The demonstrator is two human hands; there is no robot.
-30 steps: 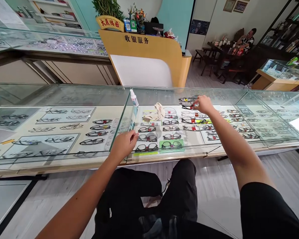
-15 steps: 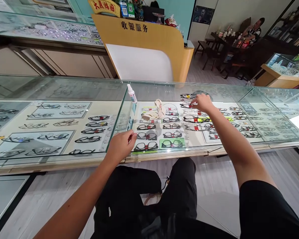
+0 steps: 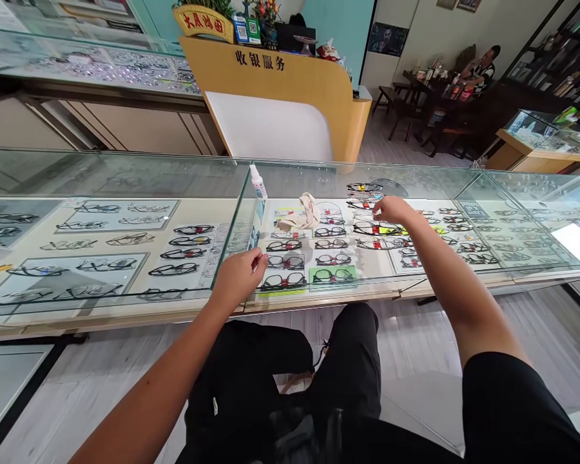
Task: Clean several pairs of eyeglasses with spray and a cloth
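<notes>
My left hand (image 3: 240, 274) rests in a loose fist at the front edge of the glass display counter (image 3: 314, 293), beside the upright glass divider, with nothing visible in it. Further off, my right hand (image 3: 395, 211) is over the glass top, its fingers bent down and drawn together. Its fingertips are at the right end of a dark pair of eyeglasses (image 3: 361, 205) with a red tag; whether they grip it is hidden. Another dark pair (image 3: 364, 187) lies just beyond, and a black pair (image 3: 374, 229) sits nearer. A beige cloth (image 3: 305, 216) lies crumpled between my hands.
A white spray bottle (image 3: 258, 182) stands near the divider. Rows of eyeglasses (image 3: 333, 260) fill the counter. A round dark-rimmed tray (image 3: 391, 187) is behind my right hand. Beyond are a wooden cashier desk (image 3: 309, 80) and a seated person (image 3: 483, 71) at a table.
My right hand has drawn back slightly toward me, uncovering more of the tagged eyeglasses. My left hand stays at the counter edge. The view has shifted a little.
</notes>
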